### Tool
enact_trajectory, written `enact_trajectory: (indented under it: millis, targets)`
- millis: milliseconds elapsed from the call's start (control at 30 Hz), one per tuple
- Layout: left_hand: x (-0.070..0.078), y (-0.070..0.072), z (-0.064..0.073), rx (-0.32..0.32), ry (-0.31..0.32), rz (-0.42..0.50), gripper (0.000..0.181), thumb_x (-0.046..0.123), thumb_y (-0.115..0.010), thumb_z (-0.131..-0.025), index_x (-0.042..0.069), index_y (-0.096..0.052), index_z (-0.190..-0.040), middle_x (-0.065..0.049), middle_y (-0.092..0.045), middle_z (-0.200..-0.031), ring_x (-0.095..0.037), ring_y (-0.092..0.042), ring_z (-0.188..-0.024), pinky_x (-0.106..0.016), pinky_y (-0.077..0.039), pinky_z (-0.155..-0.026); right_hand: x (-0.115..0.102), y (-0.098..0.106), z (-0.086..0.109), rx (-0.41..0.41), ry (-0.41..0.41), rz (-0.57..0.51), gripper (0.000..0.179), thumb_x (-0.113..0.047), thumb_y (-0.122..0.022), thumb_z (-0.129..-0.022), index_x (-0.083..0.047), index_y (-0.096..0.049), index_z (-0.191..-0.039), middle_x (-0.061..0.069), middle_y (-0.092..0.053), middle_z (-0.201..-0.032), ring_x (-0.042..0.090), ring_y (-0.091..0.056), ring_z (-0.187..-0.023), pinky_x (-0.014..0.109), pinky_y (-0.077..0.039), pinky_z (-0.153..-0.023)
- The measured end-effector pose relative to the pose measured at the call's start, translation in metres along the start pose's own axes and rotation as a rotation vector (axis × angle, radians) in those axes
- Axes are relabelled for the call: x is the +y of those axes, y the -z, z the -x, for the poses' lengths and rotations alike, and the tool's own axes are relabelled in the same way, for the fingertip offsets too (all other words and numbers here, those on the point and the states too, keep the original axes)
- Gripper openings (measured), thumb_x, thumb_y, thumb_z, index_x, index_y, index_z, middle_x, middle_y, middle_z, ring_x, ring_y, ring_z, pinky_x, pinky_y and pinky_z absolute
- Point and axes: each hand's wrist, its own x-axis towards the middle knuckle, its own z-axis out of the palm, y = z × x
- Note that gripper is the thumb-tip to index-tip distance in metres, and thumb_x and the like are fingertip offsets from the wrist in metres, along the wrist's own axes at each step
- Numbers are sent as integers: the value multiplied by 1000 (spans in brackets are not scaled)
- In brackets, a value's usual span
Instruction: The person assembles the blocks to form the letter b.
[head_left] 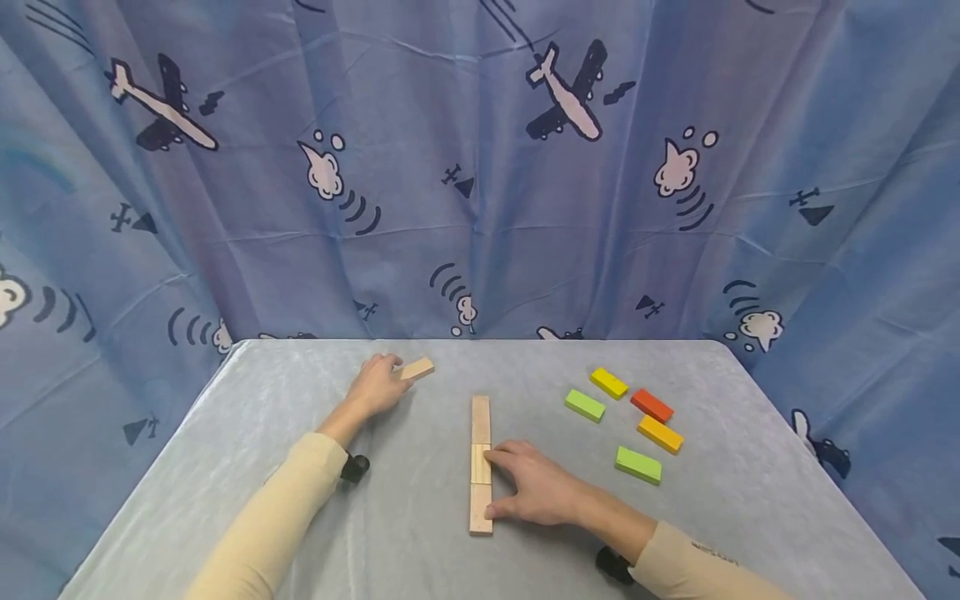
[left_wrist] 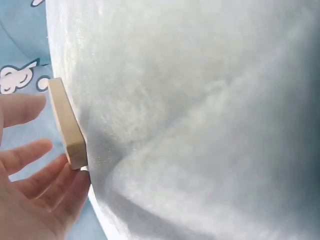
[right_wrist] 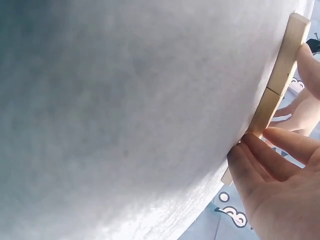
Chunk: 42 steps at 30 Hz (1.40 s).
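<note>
Three plain wooden blocks lie end to end in a straight row: a far block, a middle block and a near block. Along the right side of this row, my right hand has its fingertips at the middle block and its thumb at the near block; the right wrist view shows the fingers fairly straight. Farther back on the left, my left hand is at another wooden block. Seen in the left wrist view, the thumb stands apart from that block, and loosely bent fingers touch its lower end.
Right of the row lie several coloured blocks: yellow, red, orange, a green one and a nearer green one. A pale cloth covers the table. Behind it hangs a blue curtain with airplane prints.
</note>
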Motion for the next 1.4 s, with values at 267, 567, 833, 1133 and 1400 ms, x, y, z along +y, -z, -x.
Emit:
enact_trajectory:
  millis: [267, 567, 833, 1133, 1400]
  targets:
    - [0, -2, -2, -26, -30, 70, 54, 20, -73, -90, -8, -57, -134, -25, -59, -124, -38, -57, -116, -51, -45, -101, 1, 0, 1, -16, -12, -26, 80, -44, -83, -83, -1, -54, -144, 13, -53, -142, 32, -47, -134, 50, -40, -109]
    - [5, -5, -8, -96, -80, 94, 69, 16, -86, -79, -8, -55, -136, -27, -54, -134, -39, -51, -124, -51, -40, -108, 1, 0, 1, -17, -23, -26, 81, -45, -83, -82, -2, -54, -144, 12, -53, -142, 30, -48, -133, 49, -41, -108]
    - [4, -8, -17, -125, -108, 113, 84, 21, -87, -80, -11, -45, -145, -29, -44, -149, -43, -39, -139, -52, -29, -117, 0, 1, 1, -21, -24, -22, 81, -46, -83, -83, -3, -53, -145, 12, -53, -143, 31, -47, -134, 49, -41, -109]
    - [-1, -10, -24, -130, -78, 142, 89, 25, -89, -77, -11, -44, -145, -30, -47, -147, -43, -45, -135, -53, -33, -115, 1, -1, 0, -31, -12, -28, 82, -47, -82, -83, -4, -53, -146, 11, -53, -143, 30, -47, -134, 48, -41, -110]
    - [6, -11, -26, -120, -126, 117, 84, 26, -88, -78, -11, -49, -141, -29, -49, -145, -43, -44, -137, -51, -32, -115, 4, -2, 0, -7, -3, -8, 82, -46, -82, -83, -2, -53, -145, 12, -53, -143, 30, -48, -134, 48, -41, -109]
